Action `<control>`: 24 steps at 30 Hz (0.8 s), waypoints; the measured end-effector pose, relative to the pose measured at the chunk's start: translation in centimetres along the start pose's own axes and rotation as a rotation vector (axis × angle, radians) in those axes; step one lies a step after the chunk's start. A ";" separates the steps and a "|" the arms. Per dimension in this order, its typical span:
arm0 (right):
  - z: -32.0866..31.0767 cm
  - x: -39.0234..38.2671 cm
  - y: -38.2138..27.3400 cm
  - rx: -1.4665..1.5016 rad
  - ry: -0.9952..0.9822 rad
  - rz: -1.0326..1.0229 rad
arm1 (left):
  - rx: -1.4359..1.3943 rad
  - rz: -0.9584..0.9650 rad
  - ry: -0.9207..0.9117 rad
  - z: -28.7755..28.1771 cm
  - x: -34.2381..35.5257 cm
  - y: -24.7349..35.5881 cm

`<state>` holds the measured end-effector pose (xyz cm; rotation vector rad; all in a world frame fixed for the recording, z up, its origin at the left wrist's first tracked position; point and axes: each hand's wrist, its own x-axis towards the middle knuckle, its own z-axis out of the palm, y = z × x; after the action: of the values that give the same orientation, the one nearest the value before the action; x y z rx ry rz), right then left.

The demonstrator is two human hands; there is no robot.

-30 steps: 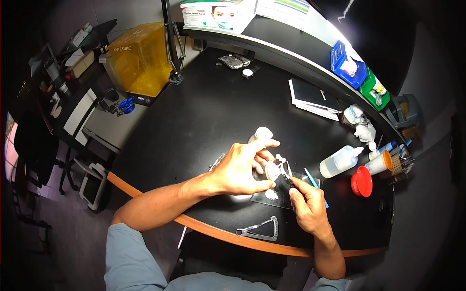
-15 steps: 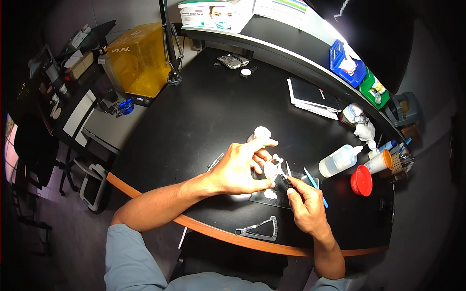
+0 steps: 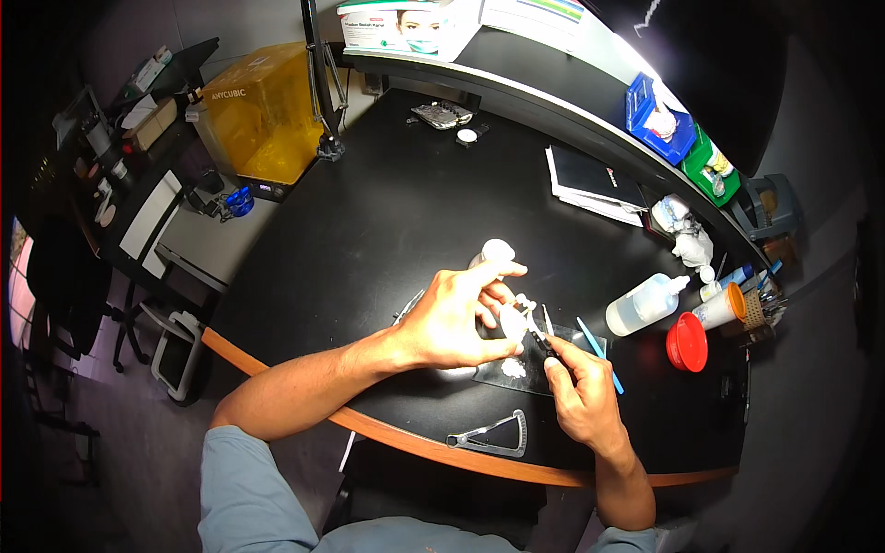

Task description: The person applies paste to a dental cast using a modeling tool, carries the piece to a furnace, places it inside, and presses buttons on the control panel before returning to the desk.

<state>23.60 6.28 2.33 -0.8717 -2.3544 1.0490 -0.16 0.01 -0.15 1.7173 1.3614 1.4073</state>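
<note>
Between the thumb and fingers of my left hand [image 3: 442, 318] sits a small pale white piece [image 3: 513, 323], overlit so its detail is lost. My right hand [image 3: 583, 392] is closed on a slim black-handled tool [image 3: 542, 345], whose tip meets or nearly meets the piece's right side. Both hands are above a dark, thin slab [image 3: 537, 382] with a small heap of white bits [image 3: 513, 369]. Just beyond my left fingers stands a white round-topped container [image 3: 498, 251]. A blue stick-shaped tool [image 3: 601, 357] lies right of the slab.
A metal caliper gauge [image 3: 489, 436] lies near the wooden front edge [image 3: 544, 473]. To the right are a squeeze bottle [image 3: 645, 305], a red bowl [image 3: 687, 343] and an orange-rimmed cup [image 3: 721, 308]. Farther back lie a black folder [image 3: 595, 180] and a shelf [image 3: 553, 74] with bins.
Both hands keep nearly the same place and grip. The white piece and the tool tip shift only very slightly.
</note>
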 end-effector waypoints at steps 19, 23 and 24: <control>-0.2 -0.1 0.4 -0.007 0.042 -0.063 | -0.006 -0.009 0.053 0.4 -0.1 0.5; -0.3 -0.1 0.2 -0.017 0.031 -0.053 | -0.019 0.003 0.092 0.7 -0.1 0.4; -0.4 -0.1 0.3 -0.017 0.031 -0.052 | -0.019 0.002 0.091 0.7 -0.1 0.4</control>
<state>23.99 6.53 2.34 -0.8226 -2.3505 0.9891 0.60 -0.10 -0.04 1.6611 1.3898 1.5116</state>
